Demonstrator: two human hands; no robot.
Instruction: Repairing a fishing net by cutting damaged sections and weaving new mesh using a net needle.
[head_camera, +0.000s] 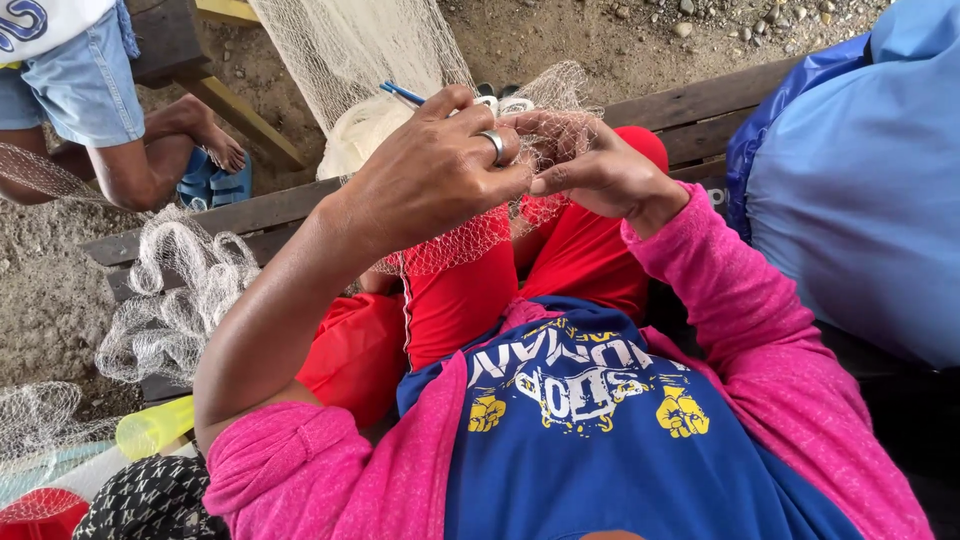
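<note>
The left hand (440, 170) pinched a blue needle (402, 93) (pointing up and away), while the right hand (590, 165) fingers gripped the white net (450, 250) just beside it.

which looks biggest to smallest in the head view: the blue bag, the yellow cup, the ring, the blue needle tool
1. blue bag, by far the largest.
2. yellow cup.
3. blue needle tool; only its tip shows past the left hand, so its true size is unsure.
4. ring, smallest.
</note>
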